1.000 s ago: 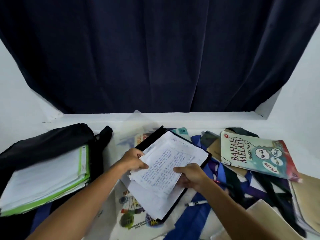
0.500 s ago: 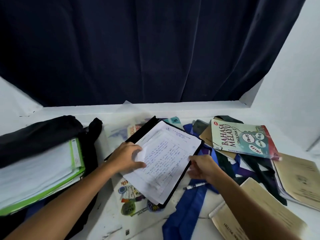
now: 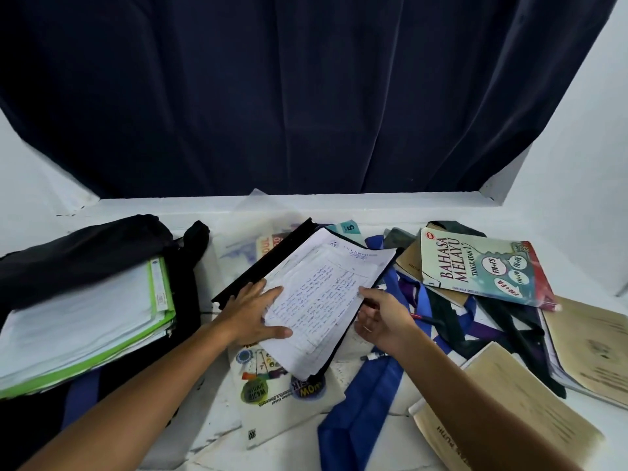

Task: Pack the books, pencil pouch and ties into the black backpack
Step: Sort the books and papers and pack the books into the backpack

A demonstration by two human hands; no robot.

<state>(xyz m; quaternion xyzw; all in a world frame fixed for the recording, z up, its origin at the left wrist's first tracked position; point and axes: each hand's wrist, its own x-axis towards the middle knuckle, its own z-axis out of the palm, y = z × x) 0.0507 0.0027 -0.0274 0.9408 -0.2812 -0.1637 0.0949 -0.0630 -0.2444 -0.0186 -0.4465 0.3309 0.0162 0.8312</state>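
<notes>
Sheets of paper [image 3: 326, 290] with writing, lying in a black folder [image 3: 261, 266], in the middle of the bench [image 3: 339, 205]. Not in the bag yet.

Left hand [image 3: 253, 312] flat on the left side of the paper, fingers straight, pressing down and gripping nothing. Right hand [image 3: 377, 317] at the right edge of the folder, fingers bent and touching it; hard to tell whether gripping it or only touching.

Best way from here, most likely: keep the flat hand on top so no sheet slips out. Slide the right fingers under the folder and pinch it well. Square up the loose sheets first, since some poke out at the near end. Lift both sides together and keep it level.

Black backpack [image 3: 85, 246] open at the left, just beside the folder, with a thick white stack with a green edge [image 3: 85, 317] inside. Lay the folder flat on top of that stack.

Left to pack after that: blue tie [image 3: 360, 402] near the right arm, green book [image 3: 475, 266] farther right, brown books [image 3: 503, 402] at the near right. Watch the small pen [image 3: 373, 356] under the right hand, easy to knock off.
</notes>
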